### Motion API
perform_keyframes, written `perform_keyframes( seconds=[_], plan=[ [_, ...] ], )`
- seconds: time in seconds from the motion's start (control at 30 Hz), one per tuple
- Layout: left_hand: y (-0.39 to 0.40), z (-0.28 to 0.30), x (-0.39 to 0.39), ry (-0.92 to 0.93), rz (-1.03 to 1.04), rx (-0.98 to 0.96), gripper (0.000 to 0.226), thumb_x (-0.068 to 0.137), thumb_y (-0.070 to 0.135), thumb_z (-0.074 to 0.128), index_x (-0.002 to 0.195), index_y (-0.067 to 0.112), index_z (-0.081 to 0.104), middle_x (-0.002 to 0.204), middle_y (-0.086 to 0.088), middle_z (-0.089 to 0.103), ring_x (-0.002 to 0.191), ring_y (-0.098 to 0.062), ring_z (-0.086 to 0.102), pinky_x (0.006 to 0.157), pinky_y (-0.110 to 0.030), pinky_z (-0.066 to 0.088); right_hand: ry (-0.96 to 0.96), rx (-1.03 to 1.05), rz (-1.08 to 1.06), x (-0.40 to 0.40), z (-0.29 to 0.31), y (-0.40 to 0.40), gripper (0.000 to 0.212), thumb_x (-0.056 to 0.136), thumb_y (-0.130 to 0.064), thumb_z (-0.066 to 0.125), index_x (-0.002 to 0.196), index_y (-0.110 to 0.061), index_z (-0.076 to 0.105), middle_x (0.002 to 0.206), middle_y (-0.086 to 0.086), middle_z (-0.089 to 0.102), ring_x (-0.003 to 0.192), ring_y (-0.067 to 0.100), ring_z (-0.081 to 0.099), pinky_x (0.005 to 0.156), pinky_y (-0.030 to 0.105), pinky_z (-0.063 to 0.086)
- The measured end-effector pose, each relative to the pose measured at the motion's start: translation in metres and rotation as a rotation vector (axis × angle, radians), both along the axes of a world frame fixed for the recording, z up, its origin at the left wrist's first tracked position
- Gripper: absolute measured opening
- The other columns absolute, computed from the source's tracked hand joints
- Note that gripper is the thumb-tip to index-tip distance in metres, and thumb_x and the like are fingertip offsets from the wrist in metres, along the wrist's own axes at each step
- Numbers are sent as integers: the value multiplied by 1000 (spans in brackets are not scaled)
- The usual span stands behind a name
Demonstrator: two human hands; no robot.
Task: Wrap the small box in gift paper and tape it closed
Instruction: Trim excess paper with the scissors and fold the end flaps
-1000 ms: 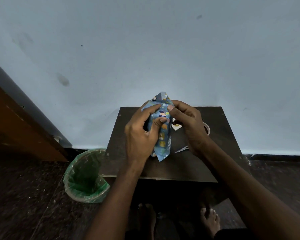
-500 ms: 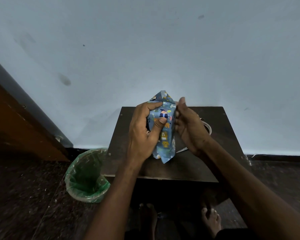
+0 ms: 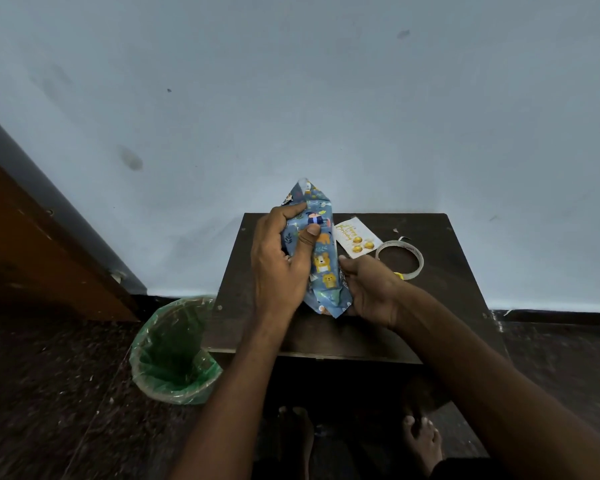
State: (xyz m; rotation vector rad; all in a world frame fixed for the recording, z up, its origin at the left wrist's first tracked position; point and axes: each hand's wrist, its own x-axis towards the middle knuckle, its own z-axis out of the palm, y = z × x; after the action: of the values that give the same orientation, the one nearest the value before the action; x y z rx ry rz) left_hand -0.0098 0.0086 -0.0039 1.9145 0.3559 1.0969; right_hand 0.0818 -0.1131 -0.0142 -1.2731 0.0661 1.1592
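Note:
The small box is hidden inside blue gift paper (image 3: pixel 321 258) printed with cartoon animals, held on end above the dark table (image 3: pixel 447 306). Loose paper ends stick out at top and bottom. My left hand (image 3: pixel 281 265) grips the package from the left, thumb pressed across its front. My right hand (image 3: pixel 371 292) holds the lower right side near the bottom flap, its fingers behind the paper. A roll of clear tape (image 3: pixel 399 259) lies on the table just right of my right hand.
A small birthday card (image 3: pixel 355 237) lies on the table beside the tape. A bin with a green liner (image 3: pixel 174 351) stands on the floor left of the table. A wooden door (image 3: pixel 32 244) is at far left. My bare feet (image 3: pixel 423 441) are under the table.
My right hand has slid down from the top right of the package to its lower right side, uncovering the card and tape. The left hand keeps its grip.

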Motion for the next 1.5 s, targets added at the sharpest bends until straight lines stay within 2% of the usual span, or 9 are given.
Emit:
perform_keyframes(
  seconds=[0.23,0.37,0.47,0.67,0.9,1.07,1.17,1.37,1.5],
  plan=[
    [9,-3,3,-64,157,-158,23,101,38,68,121,26,69,118,8,71,114,-17,68,96,-50,56,-41,-61,101,9,6,-12,22,104,-4,53,121,-2,66,116,19,75,99,31,73,87,44,61],
    [10,-5,4,-91,238,-259,30,99,49,65,121,30,68,120,9,72,116,-16,68,97,-49,57,84,-52,104,11,3,-18,17,98,-8,65,113,-1,68,111,18,76,104,31,72,97,45,57],
    [11,-5,4,-92,267,-302,34,97,57,63,121,33,67,121,8,71,115,-13,69,97,-46,57,120,0,29,9,0,-16,16,100,2,57,110,-4,68,105,14,78,102,28,71,102,46,53],
    [7,-9,7,-109,279,-328,38,97,56,64,124,30,67,124,7,70,119,-14,67,100,-45,57,201,62,-139,-1,-6,-3,31,107,9,35,123,-2,58,108,16,71,98,29,67,93,46,51],
    [13,-12,9,-116,336,-370,35,96,59,65,120,34,66,121,6,71,115,-14,69,97,-46,58,114,70,-115,-7,-11,-2,24,101,-1,58,122,-10,66,115,10,75,96,23,71,79,40,58],
    [12,-14,12,-121,338,-438,32,94,62,65,113,37,67,114,10,74,110,-13,71,94,-47,59,96,87,-165,-15,-7,0,22,102,8,53,108,-9,66,95,9,76,67,14,73,54,23,57],
    [12,-14,14,-112,357,-509,35,92,64,65,111,35,68,111,8,76,104,-10,73,91,-42,61,122,164,-255,-18,-8,2,25,102,13,51,118,-3,62,111,17,75,88,26,76,60,29,64],
    [16,-9,15,-196,406,-765,17,102,36,72,111,22,70,101,11,76,82,9,69,77,-20,57,-205,171,-261,-26,-9,-1,27,103,-1,61,130,-3,59,106,11,79,89,23,77,72,32,65],
    [22,-6,12,-215,446,-879,30,101,41,72,114,15,71,98,7,75,80,0,70,70,-18,58,-532,165,-98,-35,-7,-5,44,93,-5,74,133,-17,61,113,2,79,103,16,72,79,29,58]
  ],
)
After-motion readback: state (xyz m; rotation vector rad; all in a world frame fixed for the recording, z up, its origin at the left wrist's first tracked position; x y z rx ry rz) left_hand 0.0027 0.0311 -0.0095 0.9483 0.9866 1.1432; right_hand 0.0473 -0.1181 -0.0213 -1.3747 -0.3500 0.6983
